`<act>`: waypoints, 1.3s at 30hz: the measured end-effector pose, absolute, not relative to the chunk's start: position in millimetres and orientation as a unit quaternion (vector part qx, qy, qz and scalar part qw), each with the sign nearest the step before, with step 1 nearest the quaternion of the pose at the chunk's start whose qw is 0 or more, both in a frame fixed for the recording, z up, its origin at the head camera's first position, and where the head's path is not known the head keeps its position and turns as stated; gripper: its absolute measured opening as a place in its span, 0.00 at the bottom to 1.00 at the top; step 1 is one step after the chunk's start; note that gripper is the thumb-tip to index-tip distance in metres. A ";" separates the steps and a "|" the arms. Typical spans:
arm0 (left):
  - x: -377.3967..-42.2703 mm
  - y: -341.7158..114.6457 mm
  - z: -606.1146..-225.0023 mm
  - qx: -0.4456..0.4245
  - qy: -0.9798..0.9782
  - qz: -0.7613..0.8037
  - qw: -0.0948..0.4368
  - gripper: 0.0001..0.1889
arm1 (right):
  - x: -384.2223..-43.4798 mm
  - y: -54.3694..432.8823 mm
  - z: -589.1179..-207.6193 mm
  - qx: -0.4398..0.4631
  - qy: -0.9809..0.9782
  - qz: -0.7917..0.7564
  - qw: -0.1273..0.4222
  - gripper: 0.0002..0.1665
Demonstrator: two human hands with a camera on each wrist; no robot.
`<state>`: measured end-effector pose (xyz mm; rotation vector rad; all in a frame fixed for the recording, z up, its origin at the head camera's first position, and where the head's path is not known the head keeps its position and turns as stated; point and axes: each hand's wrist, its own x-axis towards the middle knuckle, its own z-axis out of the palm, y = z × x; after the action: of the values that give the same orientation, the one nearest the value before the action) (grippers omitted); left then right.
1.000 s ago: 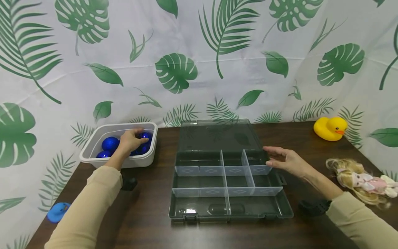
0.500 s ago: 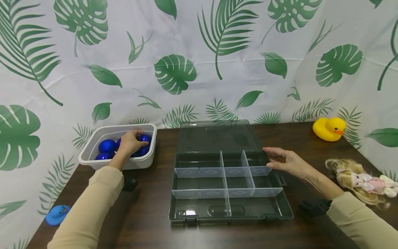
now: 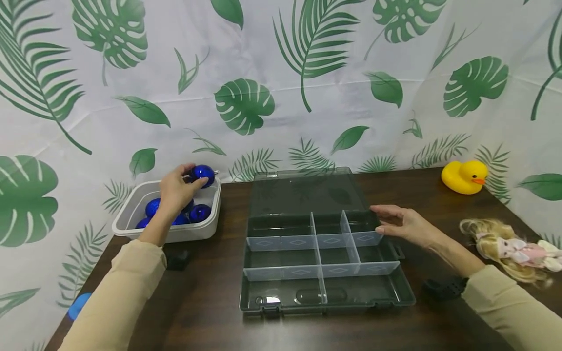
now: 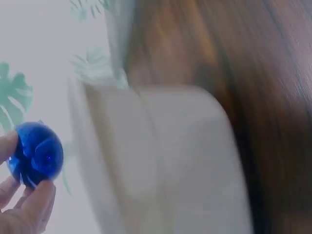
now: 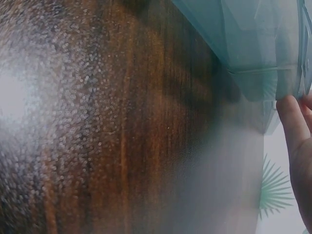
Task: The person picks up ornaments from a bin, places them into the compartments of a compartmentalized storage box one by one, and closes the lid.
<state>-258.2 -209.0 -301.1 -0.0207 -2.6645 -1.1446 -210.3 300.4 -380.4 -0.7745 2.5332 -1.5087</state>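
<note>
My left hand (image 3: 174, 191) grips a shiny blue Christmas bauble (image 3: 203, 176) between thumb and fingers, above the right part of a white plastic tub (image 3: 164, 236). The bauble's small silver cap points right. In the left wrist view the same bauble (image 4: 38, 155) shows at the fingertips beside the blurred tub wall (image 4: 190, 156). Several more blue baubles (image 3: 200, 213) lie in the tub, partly hidden by the hand. My right hand (image 3: 406, 225) rests its fingertips at the right side of a smoky clear compartment box (image 3: 281, 295), whose lid (image 3: 307, 192) lies back.
Pale dividers (image 3: 281, 273) split the box into several compartments. A yellow rubber duck (image 3: 464, 177) stands at the back right, with a blond doll (image 3: 518, 251) lying in front of it. A blue toy (image 3: 78, 306) sits at the left edge, partly behind the sleeve. A leaf-print cloth hangs behind the table.
My left hand has risen out of the tub with a bauble in its fingers. The baubles left in the tub have shifted. My right hand stays at the box's side.
</note>
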 end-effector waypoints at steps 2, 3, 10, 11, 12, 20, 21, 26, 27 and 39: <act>-255.4 -194.3 -294.1 -0.038 -0.897 -0.432 0.091 0.30 | -209.9 301.4 -379.5 -0.254 0.832 -0.491 0.045 0.33; -253.9 -185.5 -291.8 -0.054 -0.888 -0.452 0.070 0.30 | -209.9 301.8 -379.4 -0.254 0.833 -0.490 0.045 0.33; -250.9 -106.2 -292.9 -0.153 -0.837 -0.521 -0.068 0.27 | -209.8 301.7 -379.8 -0.249 0.837 -0.486 0.045 0.33; -251.1 -94.1 -294.2 -0.166 -0.834 -0.520 -0.080 0.26 | -209.6 301.8 -379.9 -0.247 0.837 -0.486 0.046 0.33; -251.4 -82.8 -295.8 -0.179 -0.829 -0.521 -0.091 0.26 | -209.4 301.8 -380.1 -0.246 0.838 -0.484 0.046 0.33; -245.8 -13.6 -304.5 -0.210 -0.831 -0.497 -0.135 0.25 | -211.3 301.6 -380.6 -0.233 0.850 -0.470 0.049 0.33; -244.5 -6.4 -305.5 -0.210 -0.833 -0.492 -0.139 0.25 | -211.3 301.7 -380.1 -0.230 0.852 -0.468 0.051 0.33; -238.5 25.7 -309.7 -0.226 -0.843 -0.467 -0.138 0.26 | -211.0 301.7 -376.7 -0.215 0.859 -0.461 0.062 0.33; -237.5 31.0 -310.7 -0.230 -0.847 -0.461 -0.134 0.26 | -211.1 301.5 -376.3 -0.214 0.859 -0.462 0.064 0.33; -228.6 67.8 -326.6 -0.227 -0.879 -0.405 -0.105 0.25 | -212.1 305.0 -379.9 -0.219 0.852 -0.470 0.070 0.33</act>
<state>-228.6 67.8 -326.6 -0.7658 -2.9638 -1.3650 -212.1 305.0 -379.9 -0.6593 2.5644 -1.4134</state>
